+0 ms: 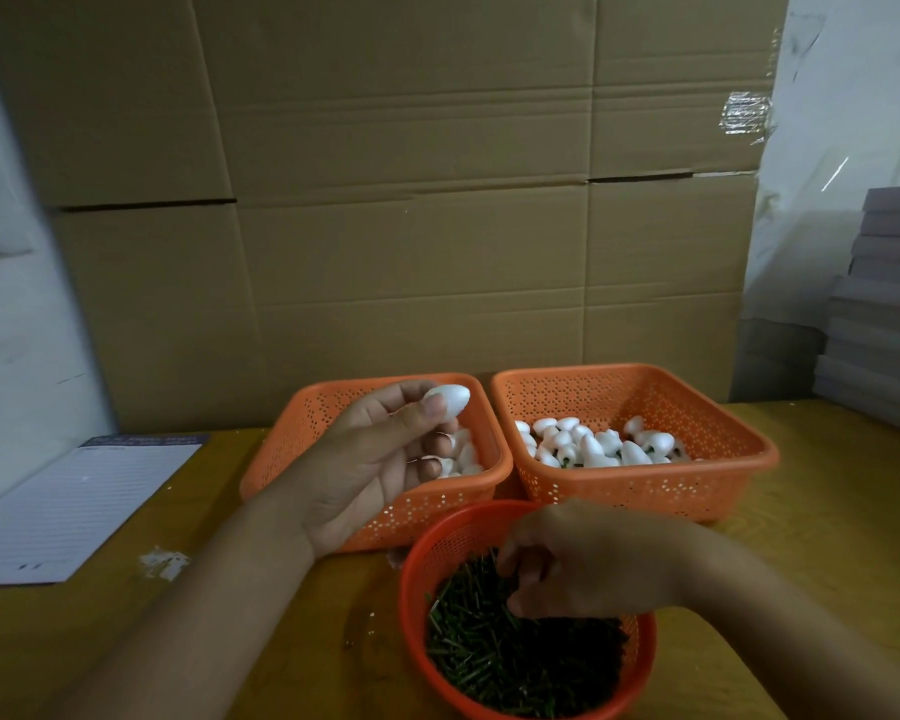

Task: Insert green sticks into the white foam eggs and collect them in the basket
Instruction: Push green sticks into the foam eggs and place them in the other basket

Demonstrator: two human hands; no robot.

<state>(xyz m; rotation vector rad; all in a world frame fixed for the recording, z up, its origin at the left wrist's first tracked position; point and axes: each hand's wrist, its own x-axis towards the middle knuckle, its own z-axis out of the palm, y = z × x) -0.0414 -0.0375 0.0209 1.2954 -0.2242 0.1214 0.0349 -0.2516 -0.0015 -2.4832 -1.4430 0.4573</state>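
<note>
Left hand point(380, 459) pinches an egg point(448, 400) above the left basket point(292, 459); right hand point(578, 558), fingers curled, digs among sticks point(515, 662), grasp unclear. Risk: an off-centre stick may split the foam.

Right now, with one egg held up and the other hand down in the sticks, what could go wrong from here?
1. The left hand pinches the foam egg only at its fingertips; it might slip when a stick is pushed in.
2. The right hand digs into the tangled green sticks, so it may lift several at once.
3. The round basket sits close to the near table edge; a nudge might tip it.
</note>
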